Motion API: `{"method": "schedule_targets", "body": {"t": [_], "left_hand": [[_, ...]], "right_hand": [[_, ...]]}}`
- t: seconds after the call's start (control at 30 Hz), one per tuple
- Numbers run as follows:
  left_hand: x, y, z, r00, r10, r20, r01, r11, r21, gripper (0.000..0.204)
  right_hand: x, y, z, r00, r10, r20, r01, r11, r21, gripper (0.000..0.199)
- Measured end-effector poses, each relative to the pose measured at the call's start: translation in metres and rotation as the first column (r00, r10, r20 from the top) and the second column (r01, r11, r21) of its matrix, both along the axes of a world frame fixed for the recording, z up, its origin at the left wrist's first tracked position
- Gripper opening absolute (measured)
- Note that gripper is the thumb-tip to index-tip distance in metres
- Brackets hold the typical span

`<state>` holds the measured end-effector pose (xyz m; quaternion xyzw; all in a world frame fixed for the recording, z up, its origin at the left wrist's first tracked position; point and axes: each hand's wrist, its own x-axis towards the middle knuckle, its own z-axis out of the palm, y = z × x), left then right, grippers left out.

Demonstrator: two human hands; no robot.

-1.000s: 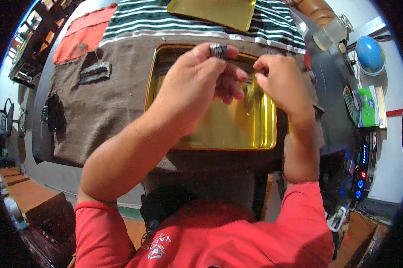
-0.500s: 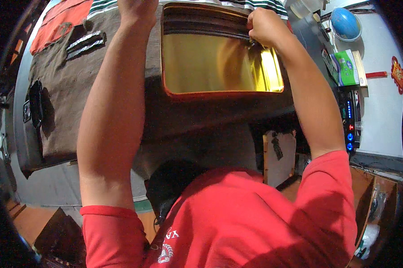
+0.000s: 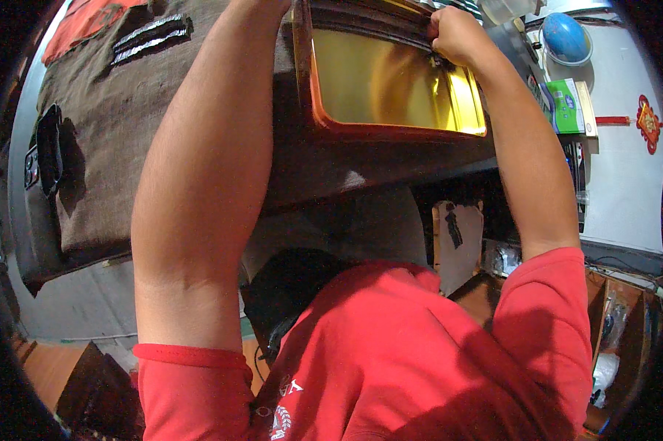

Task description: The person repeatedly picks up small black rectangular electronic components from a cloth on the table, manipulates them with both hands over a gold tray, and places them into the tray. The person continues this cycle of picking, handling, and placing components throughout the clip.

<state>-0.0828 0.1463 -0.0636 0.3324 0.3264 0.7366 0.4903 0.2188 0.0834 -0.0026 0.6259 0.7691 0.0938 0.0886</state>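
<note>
Because the top edge of the view cuts across the work, much is lost: the left hand is out of sight entirely, only its bare forearm rising to the upper rim, so whether that hand is closed or spread cannot be told. Across the upper part lies the tabletop, draped in a coarse brown woven cloth with a rough, burlap-like grain; its near edge hangs in shadow. A flat red piece shows at the cloth's far left corner, mostly cropped. On the cloth sits a shallow rectangular tray, glossy gold inside and mirror-smooth, with a rounded orange-brown rim; its far side runs out of the frame. The right hand is balled into a fist at the tray's far right edge, fingers curled tight on something there, though what it pinches is too small and dark to make out. Below, a red short-sleeved shirt of soft knit fills the lower half. To the right, a pale shelf carries a green and white box and a smooth blue ball. Near the cloth's left edge lies a dark curved object, hard to identify, and farther up, two narrow grey strips lie side by side.
</note>
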Motion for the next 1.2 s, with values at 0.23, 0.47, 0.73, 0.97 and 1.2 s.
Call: {"method": "schedule_targets", "body": {"t": [0.23, 0.47, 0.73, 0.97, 1.2], "left_hand": [[-0.002, -0.005, 0.004, 0.995, 0.05, -0.092, -0.057, 0.995, -0.081, 0.015], [-0.004, -0.002, 0.0, 0.998, 0.04, -0.048, -0.044, 0.995, -0.087, 0.015], [-0.008, 0.008, -0.007, 0.998, 0.025, -0.061, -0.031, 0.995, -0.096, 0.019], [-0.009, 0.008, -0.01, 0.996, 0.017, -0.086, -0.023, 0.998, -0.065, 0.022], [-0.01, 0.009, -0.01, 0.994, 0.009, -0.106, -0.022, 0.993, -0.117, 0.022]], "right_hand": [[0.008, 0.009, -0.009, 0.998, 0.028, 0.048, -0.03, 0.999, 0.029, 0.015], [-0.028, -0.022, 0.021, 0.981, -0.172, -0.09, 0.167, 0.984, -0.056, 0.015], [-0.015, -0.045, 0.032, 0.961, -0.227, -0.16, 0.214, 0.972, -0.094, 0.016], [-0.004, -0.037, 0.001, 0.982, -0.119, 0.145, 0.122, 0.993, -0.01, 0.035], [-0.013, -0.021, -0.006, 0.949, -0.307, 0.07, 0.314, 0.938, -0.145, 0.032]]}}
